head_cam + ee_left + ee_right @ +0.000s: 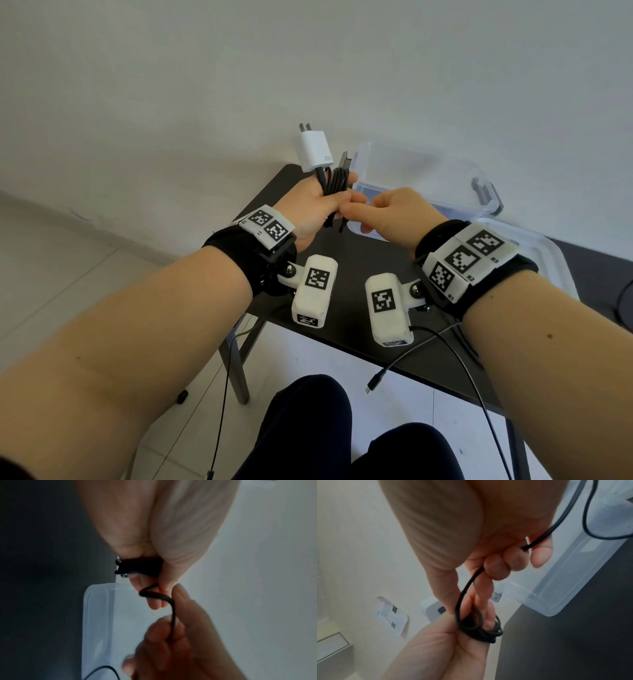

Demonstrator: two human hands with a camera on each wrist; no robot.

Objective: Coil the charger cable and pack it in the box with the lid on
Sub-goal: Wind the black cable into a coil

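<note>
My left hand (329,205) grips a bundle of black charger cable (337,181) above the dark table's far left corner. The white charger plug (313,150) and a cable connector (345,160) stick up out of the fist. The right hand (363,212) is close beside it and pinches one strand of the cable (467,588), which runs into the coil (479,630). That strand (159,596) also loops between both hands in the left wrist view. The clear plastic box (428,171) stands open just behind the hands. Its lid (548,257) lies to the right.
The dark table (346,253) is small, with its front edge near my knees. A thin black wire with a loose connector (375,381) hangs from the right wrist camera over that edge. A white wall rises behind the table, and pale floor tiles lie to the left.
</note>
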